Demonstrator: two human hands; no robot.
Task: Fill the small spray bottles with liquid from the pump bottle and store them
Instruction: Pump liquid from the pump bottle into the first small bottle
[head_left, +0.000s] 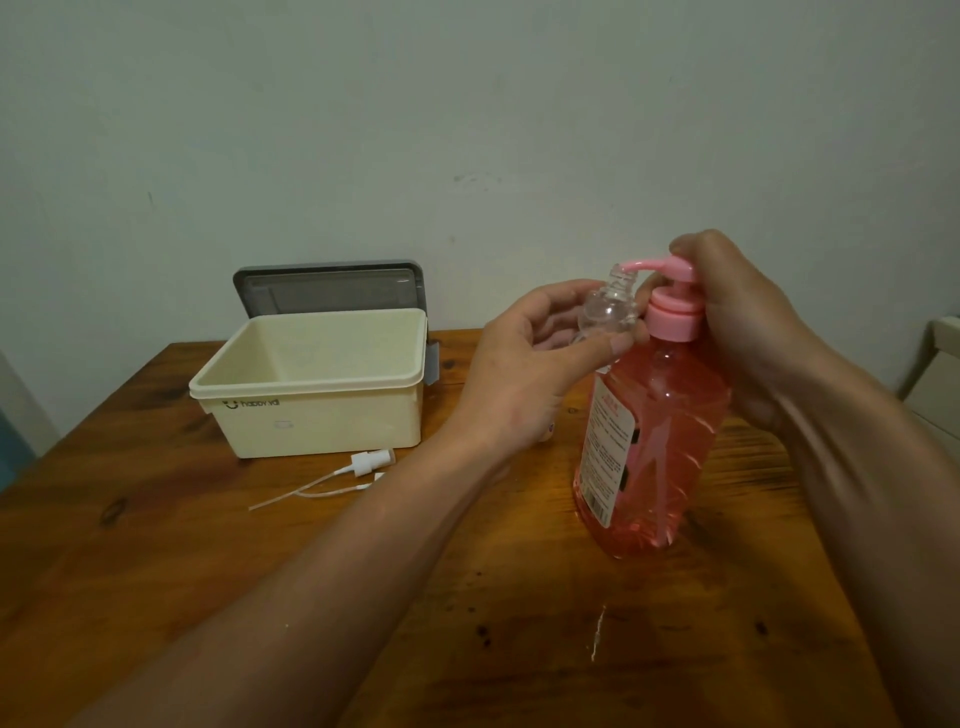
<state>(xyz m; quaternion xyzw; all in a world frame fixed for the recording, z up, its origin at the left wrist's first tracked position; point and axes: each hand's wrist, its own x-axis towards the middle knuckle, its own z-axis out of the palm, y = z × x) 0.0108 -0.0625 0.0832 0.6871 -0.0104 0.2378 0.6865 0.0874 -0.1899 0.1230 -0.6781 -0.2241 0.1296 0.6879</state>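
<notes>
**Clear bottle held at the pump spout, both hands busy**

- Small spray bottle (609, 310): clear, cap off, looks empty. It's off the table in the left hand (524, 374), pinched between thumb and fingertips round its body. It's tilted, with the open threaded neck up against the tip of the pink spout.
- Pump bottle (655, 441): stands upright on the table, just right of the left hand and directly under the right hand (737, 322). Full of pink liquid, label facing the left hand.
- Right hand sits on the pump head (671, 270) with fingers bent over its top. Palm is behind the collar, and the fingertips are hidden, so can't tell how hard it presses.
- Two white spray caps (372, 459) with thin dip tubes lie on the table, left of the left wrist, tubes crossing.
- Cream storage box (311, 379): open, farther left of the left hand, just beyond the caps. Its grey lid (327, 288) stands up behind it against the wall.
- Wooden table (467, 623), with a pale streak on it near the right forearm.
</notes>
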